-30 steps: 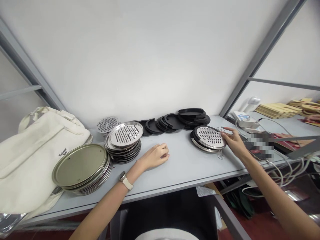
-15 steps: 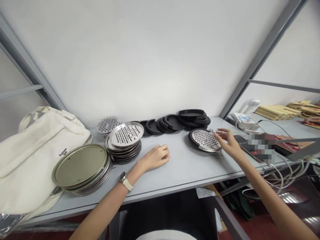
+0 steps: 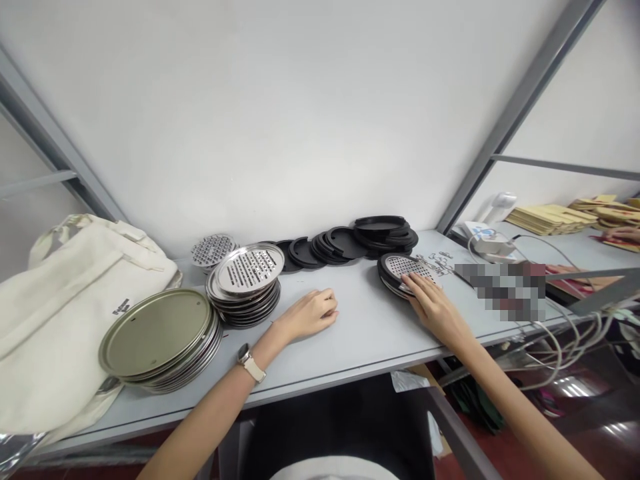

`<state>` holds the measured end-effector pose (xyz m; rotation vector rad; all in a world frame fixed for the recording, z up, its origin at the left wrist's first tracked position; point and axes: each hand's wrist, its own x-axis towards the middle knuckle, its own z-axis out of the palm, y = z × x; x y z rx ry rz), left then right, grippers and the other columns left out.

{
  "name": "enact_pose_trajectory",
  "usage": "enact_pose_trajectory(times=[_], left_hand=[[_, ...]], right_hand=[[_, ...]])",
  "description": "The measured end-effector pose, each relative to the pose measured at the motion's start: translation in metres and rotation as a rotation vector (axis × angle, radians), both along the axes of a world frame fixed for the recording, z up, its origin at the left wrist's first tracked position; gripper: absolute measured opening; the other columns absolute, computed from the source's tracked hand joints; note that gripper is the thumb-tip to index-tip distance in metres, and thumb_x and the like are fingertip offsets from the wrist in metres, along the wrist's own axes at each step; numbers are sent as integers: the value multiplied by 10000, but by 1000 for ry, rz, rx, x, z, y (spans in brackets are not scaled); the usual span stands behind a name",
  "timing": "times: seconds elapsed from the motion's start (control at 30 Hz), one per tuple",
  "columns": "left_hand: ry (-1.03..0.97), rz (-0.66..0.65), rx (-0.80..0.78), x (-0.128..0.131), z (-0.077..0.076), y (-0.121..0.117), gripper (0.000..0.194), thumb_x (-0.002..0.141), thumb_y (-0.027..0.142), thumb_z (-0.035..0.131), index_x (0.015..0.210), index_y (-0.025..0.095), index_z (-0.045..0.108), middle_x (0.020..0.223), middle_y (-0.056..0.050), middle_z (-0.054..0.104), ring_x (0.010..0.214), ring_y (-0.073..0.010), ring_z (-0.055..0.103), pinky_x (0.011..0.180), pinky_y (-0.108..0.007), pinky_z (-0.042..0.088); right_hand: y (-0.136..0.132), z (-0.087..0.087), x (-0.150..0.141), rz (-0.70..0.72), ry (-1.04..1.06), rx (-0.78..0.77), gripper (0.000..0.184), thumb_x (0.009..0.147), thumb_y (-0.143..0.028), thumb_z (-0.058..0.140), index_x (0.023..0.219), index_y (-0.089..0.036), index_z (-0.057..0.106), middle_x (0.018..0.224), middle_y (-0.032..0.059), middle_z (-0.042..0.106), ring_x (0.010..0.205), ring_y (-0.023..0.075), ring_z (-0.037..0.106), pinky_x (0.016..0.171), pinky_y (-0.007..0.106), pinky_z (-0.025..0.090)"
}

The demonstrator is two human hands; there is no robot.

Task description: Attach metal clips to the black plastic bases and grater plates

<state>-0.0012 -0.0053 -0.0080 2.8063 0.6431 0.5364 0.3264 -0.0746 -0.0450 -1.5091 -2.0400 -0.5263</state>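
Note:
My left hand (image 3: 311, 313), a watch on its wrist, rests loosely closed on the table, with nothing visible in it. It lies just right of a stack of round metal grater plates (image 3: 250, 270). My right hand (image 3: 433, 307) lies on the right front part of another round grater plate (image 3: 400, 266) seated in black rings, its fingers stretched out over the perforated face. The thumb is hidden. Small shiny metal pieces (image 3: 440, 262) lie behind that hand, right of the plate. Black round rings (image 3: 345, 243) lie in an overlapping row along the wall.
On the left, olive-green round trays (image 3: 157, 333) are stacked beside a cream bag (image 3: 75, 320). A small perforated disc stack (image 3: 214, 251) stands at the back. To the right are white cables (image 3: 555, 360), a white box (image 3: 490, 243) and yellow flat pieces (image 3: 545, 219). Another person's hand (image 3: 623, 233) shows far right.
My right hand has moved left and toward me, from beside the grater plate onto its face. The small metal pieces now show behind it. My left hand has stayed in place.

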Motion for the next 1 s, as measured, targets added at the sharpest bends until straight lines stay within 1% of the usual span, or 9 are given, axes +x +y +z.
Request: enact_pose_trajectory(times=[0.1,0.17,0.33,0.43,0.53,0.67,0.8,0.93,1.0], left_hand=[[-2,-3,2,0,0,0,186,903,195,461,728,173,518,854,-20,495,712,-139,481,700,-278,389],[2,-5,4,0,0,-1,189,906,196,458,728,173,515,855,-20,494,714,-139,484,701,-275,389],[3,-16,15,0,0,0,195,909,189,450,722,171,504,867,-21,497,718,-136,485,715,-270,392],[0,-17,22,0,-1,0,188,904,179,454,722,171,500,869,-21,499,719,-136,481,718,-271,392],[-5,-14,20,0,-1,1,181,900,174,455,726,171,507,865,-22,496,723,-138,480,720,-273,390],[-3,-17,10,0,0,0,188,902,177,449,726,163,516,851,-22,487,711,-133,471,714,-269,385],[8,-22,18,0,0,0,195,901,175,448,716,158,508,854,-24,487,708,-131,466,707,-265,379],[21,-29,21,-1,0,0,194,901,177,456,713,159,502,854,-23,491,730,-134,480,717,-264,380],[19,-27,24,-1,0,0,193,900,176,460,712,160,499,852,-19,489,733,-132,480,714,-261,380]], right_hand=[[-4,-1,5,-24,20,73,461,946,-211,419,1405,-182,403,1348,133,525,1265,295,475,1070,491,396],[-5,-2,9,-25,27,94,465,944,-208,427,1407,-175,398,1327,129,542,1257,291,486,1080,487,392],[-3,-2,13,-52,78,117,433,942,-237,440,1368,-159,446,1276,130,579,1246,310,496,1071,504,404],[0,3,13,-28,82,92,412,943,-249,434,1341,-146,477,1261,138,588,1253,318,486,1080,510,394],[2,11,15,-10,70,70,419,949,-254,412,1354,-153,459,1279,130,575,1264,315,473,1098,529,370],[7,17,22,23,-49,157,425,949,-218,408,1362,-123,433,1240,150,596,1191,294,545,1079,522,397],[9,10,26,39,-183,217,408,935,-172,440,1332,-83,457,1199,167,615,1156,288,570,1049,492,433],[9,-4,26,45,-221,175,379,939,-170,427,1303,-88,490,1225,170,604,1185,285,548,1057,480,419],[8,-8,25,53,-222,143,366,944,-177,422,1290,-92,506,1244,172,595,1205,286,532,1059,475,414]])
